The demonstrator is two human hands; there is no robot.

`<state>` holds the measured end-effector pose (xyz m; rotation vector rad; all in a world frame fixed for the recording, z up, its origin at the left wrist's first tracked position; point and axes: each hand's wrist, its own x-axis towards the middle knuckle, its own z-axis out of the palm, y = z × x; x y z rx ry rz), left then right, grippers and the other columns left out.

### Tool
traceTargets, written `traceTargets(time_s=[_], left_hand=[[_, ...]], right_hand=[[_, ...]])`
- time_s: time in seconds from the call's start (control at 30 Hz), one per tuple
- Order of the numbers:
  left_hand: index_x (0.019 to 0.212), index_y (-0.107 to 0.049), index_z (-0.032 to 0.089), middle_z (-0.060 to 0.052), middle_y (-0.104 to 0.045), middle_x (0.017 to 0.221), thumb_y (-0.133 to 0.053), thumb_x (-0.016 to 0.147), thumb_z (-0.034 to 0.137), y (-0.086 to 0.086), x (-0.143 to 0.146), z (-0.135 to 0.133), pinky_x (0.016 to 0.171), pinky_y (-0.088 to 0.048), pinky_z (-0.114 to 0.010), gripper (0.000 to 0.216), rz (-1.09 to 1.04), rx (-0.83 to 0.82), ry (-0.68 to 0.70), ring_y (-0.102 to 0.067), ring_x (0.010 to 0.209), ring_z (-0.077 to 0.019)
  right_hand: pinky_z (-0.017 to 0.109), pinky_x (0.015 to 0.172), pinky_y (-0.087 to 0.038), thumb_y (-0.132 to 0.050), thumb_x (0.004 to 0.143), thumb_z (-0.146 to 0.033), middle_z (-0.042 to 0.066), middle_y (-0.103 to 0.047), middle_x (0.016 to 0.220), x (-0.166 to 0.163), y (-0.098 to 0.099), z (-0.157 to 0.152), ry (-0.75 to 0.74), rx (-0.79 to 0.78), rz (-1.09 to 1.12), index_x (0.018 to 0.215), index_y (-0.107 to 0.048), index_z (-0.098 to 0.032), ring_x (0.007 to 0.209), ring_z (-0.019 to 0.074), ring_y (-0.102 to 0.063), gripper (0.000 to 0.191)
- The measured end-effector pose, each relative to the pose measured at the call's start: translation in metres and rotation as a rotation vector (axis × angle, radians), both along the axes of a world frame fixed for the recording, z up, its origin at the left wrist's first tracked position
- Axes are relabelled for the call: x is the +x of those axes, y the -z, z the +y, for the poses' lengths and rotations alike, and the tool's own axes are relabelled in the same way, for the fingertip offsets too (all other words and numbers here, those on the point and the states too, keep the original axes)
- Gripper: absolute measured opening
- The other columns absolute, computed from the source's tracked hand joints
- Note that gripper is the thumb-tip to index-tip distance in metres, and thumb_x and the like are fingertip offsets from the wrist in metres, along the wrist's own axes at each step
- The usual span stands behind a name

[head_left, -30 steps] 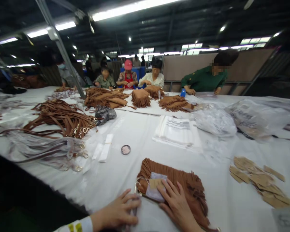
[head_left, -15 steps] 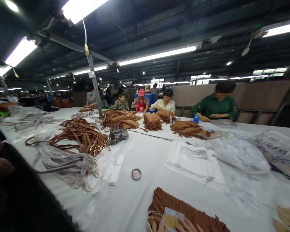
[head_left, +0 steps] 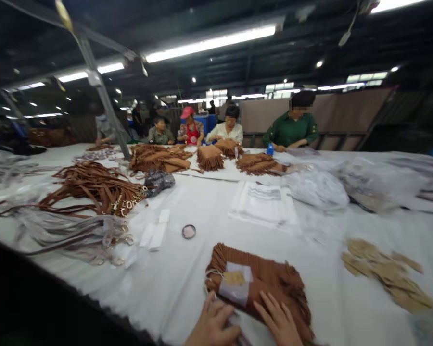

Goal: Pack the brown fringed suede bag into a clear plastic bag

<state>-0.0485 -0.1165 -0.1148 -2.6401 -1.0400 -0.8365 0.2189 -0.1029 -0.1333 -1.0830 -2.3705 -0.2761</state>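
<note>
A brown fringed bag (head_left: 270, 271) lies flat on the white-covered table right in front of me. On its upper left part are a pale translucent wrap (head_left: 234, 294) and a tan hang tag (head_left: 235, 278) with a white string. My right hand (head_left: 279, 319) rests open on the bag's lower edge, fingers stretched out. At the bag's near left corner, my left hand (head_left: 216, 323) has its fingers curled over a greyish-purple wrapped strip (head_left: 242, 336). Part of that strip is hidden under the hand, so its kind is unclear.
Brown straps with metal clasps (head_left: 94, 192) and plastic-wrapped straps (head_left: 72, 235) lie left. A small round dish (head_left: 188, 231) and white strips (head_left: 159, 235) are nearer. Tan pieces (head_left: 386, 271) and plastic bags (head_left: 315, 187) lie right. Several co-workers sit beyond more fringed bags (head_left: 210, 157).
My view has tilted down and turned right, bringing both hands and the whole fringed bag into sight. My left hand has shifted from near the tag to the bag's near left corner.
</note>
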Motion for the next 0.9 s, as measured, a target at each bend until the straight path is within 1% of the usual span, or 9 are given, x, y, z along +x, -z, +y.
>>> traceTargets(time_s=[0.1, 0.17, 0.3, 0.37, 0.47, 0.6, 0.7, 0.8, 0.9], left_hand=[[0.088, -0.065, 0.025, -0.002, -0.066, 0.096, -0.057, 0.088, 0.030, -0.007, 0.002, -0.015, 0.092, -0.036, -0.046, 0.010, -0.113, -0.112, 0.006, -0.055, 0.085, -0.0177], [0.088, -0.064, 0.023, -0.002, -0.066, 0.091, -0.054, 0.090, 0.025, -0.014, 0.007, -0.014, 0.087, -0.036, -0.041, 0.011, -0.100, -0.191, -0.014, -0.054, 0.084, -0.0174], [0.087, -0.063, 0.019, -0.003, -0.063, 0.084, -0.051, 0.092, 0.021, -0.020, 0.024, -0.002, 0.076, -0.034, -0.036, 0.014, -0.066, -0.259, -0.057, -0.052, 0.080, -0.0178], [0.085, -0.063, 0.019, -0.003, -0.063, 0.082, -0.050, 0.092, 0.019, -0.020, 0.028, 0.001, 0.074, -0.034, -0.035, 0.015, -0.077, -0.258, -0.052, -0.051, 0.078, -0.0173], [0.093, -0.064, 0.021, -0.005, -0.063, 0.093, -0.054, 0.090, 0.025, -0.023, 0.025, 0.000, 0.080, -0.037, -0.037, 0.011, -0.126, -0.216, -0.064, -0.052, 0.085, -0.0193], [0.114, -0.061, 0.024, -0.010, -0.057, 0.117, -0.064, 0.083, 0.035, -0.033, 0.012, 0.001, 0.095, -0.037, -0.047, 0.033, -0.161, -0.151, -0.181, -0.050, 0.103, -0.0267], [0.118, -0.060, 0.028, -0.010, -0.057, 0.118, -0.067, 0.080, 0.035, -0.035, 0.005, 0.011, 0.096, -0.037, -0.050, 0.039, -0.115, -0.137, -0.203, -0.051, 0.104, -0.0276], [0.115, -0.063, 0.031, -0.008, -0.062, 0.104, -0.064, 0.083, 0.031, -0.025, 0.000, 0.020, 0.086, -0.043, -0.043, 0.032, -0.095, -0.085, -0.104, -0.055, 0.091, -0.0232], [0.114, -0.064, 0.032, -0.006, -0.065, 0.095, -0.060, 0.086, 0.028, -0.006, -0.001, 0.026, 0.078, -0.044, -0.038, 0.029, -0.097, 0.013, -0.031, -0.058, 0.084, -0.0211]], right_hand=[[0.055, 0.101, -0.040, -0.059, 0.080, -0.054, 0.015, -0.047, 0.141, -0.009, -0.036, -0.032, 0.049, -0.132, 0.059, 0.135, -0.049, -0.023, 0.131, 0.0341, -0.042, 0.064], [0.058, 0.100, -0.040, -0.063, 0.080, -0.051, 0.015, -0.051, 0.137, -0.017, -0.044, -0.042, 0.035, -0.149, 0.078, 0.124, -0.058, -0.023, 0.130, 0.0338, -0.043, 0.052], [0.054, 0.102, -0.039, -0.058, 0.086, -0.027, 0.012, -0.060, 0.127, -0.027, -0.039, -0.047, 0.056, -0.081, 0.097, 0.111, -0.063, -0.024, 0.123, 0.0276, -0.051, 0.026], [0.051, 0.103, -0.038, -0.054, 0.087, -0.018, 0.009, -0.064, 0.121, -0.028, -0.037, -0.042, 0.088, -0.031, 0.117, 0.105, -0.065, -0.024, 0.119, 0.0244, -0.054, 0.021], [0.052, 0.101, -0.040, -0.053, 0.088, -0.017, 0.008, -0.066, 0.114, -0.028, -0.040, -0.031, 0.097, 0.007, 0.140, 0.094, -0.066, -0.024, 0.114, 0.0244, -0.057, 0.016], [0.047, 0.091, -0.046, -0.053, 0.088, -0.016, 0.009, -0.065, 0.104, -0.033, -0.046, -0.021, 0.109, -0.059, 0.216, 0.087, -0.065, -0.021, 0.105, 0.0245, -0.058, 0.013], [0.042, 0.082, -0.049, -0.054, 0.087, -0.017, 0.007, -0.064, 0.094, -0.036, -0.050, -0.017, 0.132, -0.120, 0.279, 0.081, -0.063, -0.020, 0.095, 0.0230, -0.059, 0.011], [0.046, 0.087, -0.047, -0.058, 0.084, -0.020, 0.009, -0.063, 0.101, -0.029, -0.054, -0.017, 0.181, -0.128, 0.252, 0.090, -0.064, -0.020, 0.100, 0.0252, -0.058, 0.008], [0.059, 0.099, -0.039, -0.068, 0.077, -0.033, 0.015, -0.055, 0.127, -0.015, -0.058, -0.019, 0.231, -0.163, 0.114, 0.118, -0.057, -0.021, 0.117, 0.0332, -0.050, 0.044]])
